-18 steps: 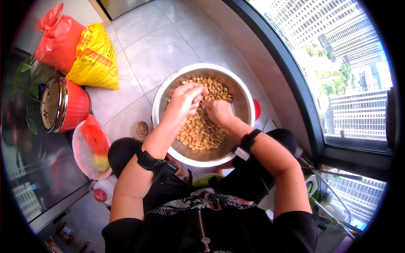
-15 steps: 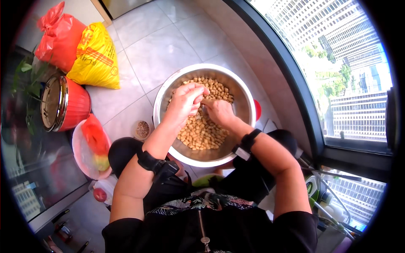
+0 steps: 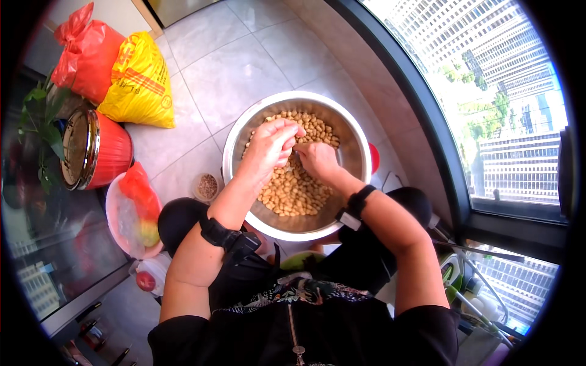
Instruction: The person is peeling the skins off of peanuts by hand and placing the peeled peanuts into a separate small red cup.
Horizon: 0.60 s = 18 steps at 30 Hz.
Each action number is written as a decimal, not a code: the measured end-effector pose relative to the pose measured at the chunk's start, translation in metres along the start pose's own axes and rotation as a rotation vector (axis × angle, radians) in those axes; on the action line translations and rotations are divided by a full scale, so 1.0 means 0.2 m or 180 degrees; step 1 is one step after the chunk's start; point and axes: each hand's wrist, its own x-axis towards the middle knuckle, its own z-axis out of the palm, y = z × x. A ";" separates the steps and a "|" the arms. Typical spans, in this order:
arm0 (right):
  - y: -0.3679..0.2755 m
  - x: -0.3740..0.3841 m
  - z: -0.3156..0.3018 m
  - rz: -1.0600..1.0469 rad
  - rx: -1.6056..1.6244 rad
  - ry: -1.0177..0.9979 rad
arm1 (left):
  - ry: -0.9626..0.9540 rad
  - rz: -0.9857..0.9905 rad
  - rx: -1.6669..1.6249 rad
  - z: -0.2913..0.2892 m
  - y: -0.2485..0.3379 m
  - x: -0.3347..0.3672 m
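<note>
A wide stainless-steel basin (image 3: pixel 356 201) stands before me, with a heap of unshelled peanuts (image 3: pixel 296 194) inside. Over the heap, my left hand (image 3: pixel 270 146) is closed, its thumb and fingertips pinched and turned to the right. My right hand (image 3: pixel 317 160) is closed too, with its fingertips beside the left hand's fingers. Whatever lies between the fingers is too small and hidden to make out. A small round tub (image 3: pixel 206 186) of brownish kernels sits on the floor just left of the basin.
At the left are a red bag (image 3: pixel 90 61), a yellow bag (image 3: pixel 141 85), a red bucket (image 3: pixel 110 149) and a pink basin (image 3: pixel 116 222) holding plastic bags. Something red (image 3: pixel 374 158) shows behind the steel basin's right rim. A window frame (image 3: pixel 421 104) curves along the right.
Both hands stay over the peanuts in nearly the same pose. The view has shifted very slightly; nothing is visibly picked up or let go.
</note>
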 end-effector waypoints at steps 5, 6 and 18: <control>-0.02 0.02 -0.01 -0.0160 -0.0832 -0.0510 | 0.0029 0.0007 0.0007 -0.02 0.00 -0.01; -0.03 0.02 -0.02 -0.0169 -0.0829 -0.0521 | 0.0045 0.0023 0.0030 -0.02 0.01 -0.02; 0.02 0.04 0.02 -0.0783 -0.0835 -0.0379 | -0.0020 -0.0014 -0.0019 -0.02 0.00 -0.02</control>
